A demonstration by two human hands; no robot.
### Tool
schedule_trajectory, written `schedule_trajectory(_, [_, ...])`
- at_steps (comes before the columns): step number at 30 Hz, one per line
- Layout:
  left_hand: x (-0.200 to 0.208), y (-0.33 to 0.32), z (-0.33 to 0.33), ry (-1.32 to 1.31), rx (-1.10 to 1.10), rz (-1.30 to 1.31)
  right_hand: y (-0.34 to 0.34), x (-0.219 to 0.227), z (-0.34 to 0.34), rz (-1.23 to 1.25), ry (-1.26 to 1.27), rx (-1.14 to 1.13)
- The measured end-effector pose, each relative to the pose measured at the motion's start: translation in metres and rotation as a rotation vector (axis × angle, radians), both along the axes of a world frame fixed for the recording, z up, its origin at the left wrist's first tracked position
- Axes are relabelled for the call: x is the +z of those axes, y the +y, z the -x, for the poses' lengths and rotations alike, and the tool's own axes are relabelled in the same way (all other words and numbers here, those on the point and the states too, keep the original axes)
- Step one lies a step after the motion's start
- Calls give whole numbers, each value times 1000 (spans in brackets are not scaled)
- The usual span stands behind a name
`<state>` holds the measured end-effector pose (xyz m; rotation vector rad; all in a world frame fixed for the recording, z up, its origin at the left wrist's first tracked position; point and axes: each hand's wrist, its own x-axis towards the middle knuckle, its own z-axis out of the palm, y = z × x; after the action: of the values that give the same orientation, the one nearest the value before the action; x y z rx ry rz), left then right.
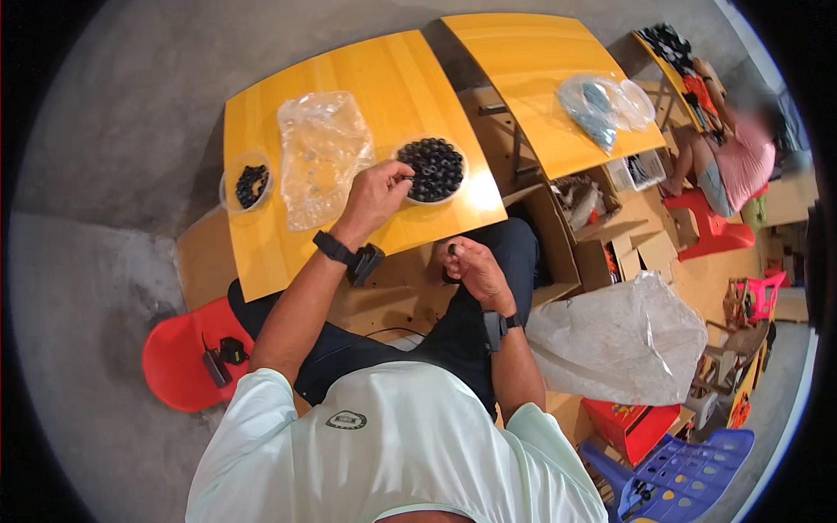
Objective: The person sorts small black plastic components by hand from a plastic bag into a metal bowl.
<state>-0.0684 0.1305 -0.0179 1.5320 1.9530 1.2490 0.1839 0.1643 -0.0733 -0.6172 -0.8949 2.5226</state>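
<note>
A round clear tub on the yellow table holds a heap of small black ring-shaped pieces. At the tub's left rim is my left hand, thumb and fingers pinched together; whatever they grip is too small to make out. Lower down, just off the table's front edge and above my lap, my right hand pinches a small black piece between thumb and fingertips. A crumpled clear plastic bag lies left of the tub. Farther left, a smaller clear tub contains some black pieces.
A second yellow table bears a plastic bag with bluish contents. Cardboard boxes and a big whitish sack stand at my right. A red stool is at my left. Another person sits at the far right.
</note>
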Motion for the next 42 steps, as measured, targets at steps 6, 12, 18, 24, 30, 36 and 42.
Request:
schedule_trajectory(6, [-19, -79, 31, -98, 291, 108, 4, -4, -9, -25, 16, 5])
schedule_trajectory(12, [-31, -119, 70, 132, 415, 145, 2, 2, 0, -51, 2, 29])
schedule_trajectory(18, [-44, -108, 83, 236, 378, 187, 0, 4, 2, -40, -32, -2])
schedule_trajectory(24, [-38, -88, 117, 334, 423, 115, 0, 4, 1, -57, -42, 5])
schedule_trajectory(30, [-34, -57, 150, 409, 409, 190, -1, 4, 3, -64, -71, -1])
schedule_trajectory(36, [-33, -44, 155, 480, 270, 318, 0, 4, 2, -51, -59, 0])
schedule_trajectory(42, [-42, -47, 158, 431, 300, 305, 1, 3, 3, -45, -62, 5])
